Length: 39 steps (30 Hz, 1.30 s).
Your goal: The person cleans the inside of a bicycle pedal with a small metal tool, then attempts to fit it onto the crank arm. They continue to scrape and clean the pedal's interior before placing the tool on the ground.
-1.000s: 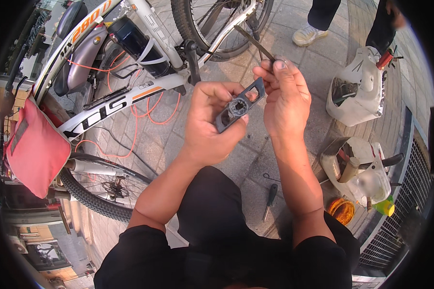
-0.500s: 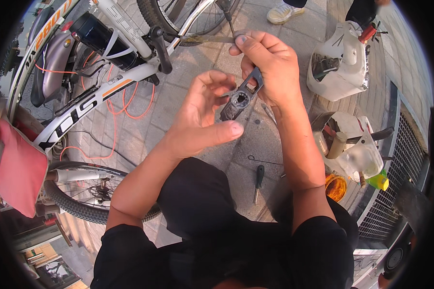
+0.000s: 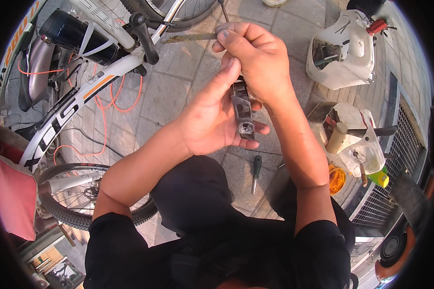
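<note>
My left hand (image 3: 205, 118) is closed around a dark, slotted metal part (image 3: 243, 113) with a splined hole at its lower end; its fingertips show beyond the part and its thumb points up toward my right hand. My right hand (image 3: 260, 67) grips a thin, worn flat metal blade (image 3: 188, 38) pointing left, and a thin dark rod rises beside it. The top of the dark part is hidden by my fingers. On the paving below lies a green-handled screwdriver (image 3: 258, 168).
A white bicycle (image 3: 101, 86) with pink cloth (image 3: 12, 192) and orange cord (image 3: 103, 130) fills the left. Two cut white jugs of tools (image 3: 342, 72) (image 3: 369, 159), an orange-stained pot (image 3: 336, 180) and a metal grate (image 3: 393, 173) are at the right. Another person's shoe (image 3: 275, 2) shows at top.
My right hand has moved up and left with the blade, which now lies flatter. My left hand loosened, then closed around the metal part again, which has turned more upright.
</note>
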Motion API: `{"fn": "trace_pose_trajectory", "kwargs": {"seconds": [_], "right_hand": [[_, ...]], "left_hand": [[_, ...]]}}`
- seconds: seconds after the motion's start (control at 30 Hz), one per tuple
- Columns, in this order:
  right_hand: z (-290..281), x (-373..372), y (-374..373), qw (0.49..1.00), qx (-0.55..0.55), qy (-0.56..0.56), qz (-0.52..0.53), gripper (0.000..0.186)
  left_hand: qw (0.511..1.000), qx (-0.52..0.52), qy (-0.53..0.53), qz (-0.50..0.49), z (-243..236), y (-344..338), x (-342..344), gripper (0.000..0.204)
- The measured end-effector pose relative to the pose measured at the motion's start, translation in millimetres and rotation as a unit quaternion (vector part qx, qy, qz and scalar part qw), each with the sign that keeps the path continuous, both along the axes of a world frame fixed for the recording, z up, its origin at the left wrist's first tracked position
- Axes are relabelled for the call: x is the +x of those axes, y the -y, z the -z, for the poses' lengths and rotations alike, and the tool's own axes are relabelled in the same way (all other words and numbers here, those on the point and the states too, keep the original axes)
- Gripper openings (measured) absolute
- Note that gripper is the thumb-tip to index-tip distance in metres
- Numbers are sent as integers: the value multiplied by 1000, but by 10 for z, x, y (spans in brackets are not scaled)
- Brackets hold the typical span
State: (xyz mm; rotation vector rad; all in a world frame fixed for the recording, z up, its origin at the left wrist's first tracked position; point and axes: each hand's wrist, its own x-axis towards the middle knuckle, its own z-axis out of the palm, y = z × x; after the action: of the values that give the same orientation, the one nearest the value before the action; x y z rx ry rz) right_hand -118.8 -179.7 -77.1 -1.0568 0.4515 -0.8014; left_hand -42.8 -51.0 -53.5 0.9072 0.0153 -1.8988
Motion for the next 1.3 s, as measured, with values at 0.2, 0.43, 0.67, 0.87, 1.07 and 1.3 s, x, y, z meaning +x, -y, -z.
{"fn": "trace_pose_trajectory", "kwargs": {"seconds": [0.2, 0.43, 0.67, 0.87, 1.07, 1.3], "right_hand": [[13, 107, 10, 995, -32, -48, 84, 16], [36, -491, -54, 979, -23, 6, 202, 22], [142, -656, -407, 977, 105, 103, 157, 19], [155, -640, -461, 974, 124, 125, 140, 19], [135, -641, -502, 974, 122, 128, 139, 19], [195, -612, -535, 974, 130, 122, 140, 19]], "left_hand": [[990, 40, -93, -94, 142, 149, 163, 62], [973, 41, -159, -162, 91, 290, 337, 60], [962, -51, -246, -107, 245, 158, 365, 83], [975, -64, -179, -119, 159, 95, 359, 80], [977, -62, -157, -133, 105, 56, 331, 78], [979, -58, -130, -143, 121, -4, 336, 77]]}}
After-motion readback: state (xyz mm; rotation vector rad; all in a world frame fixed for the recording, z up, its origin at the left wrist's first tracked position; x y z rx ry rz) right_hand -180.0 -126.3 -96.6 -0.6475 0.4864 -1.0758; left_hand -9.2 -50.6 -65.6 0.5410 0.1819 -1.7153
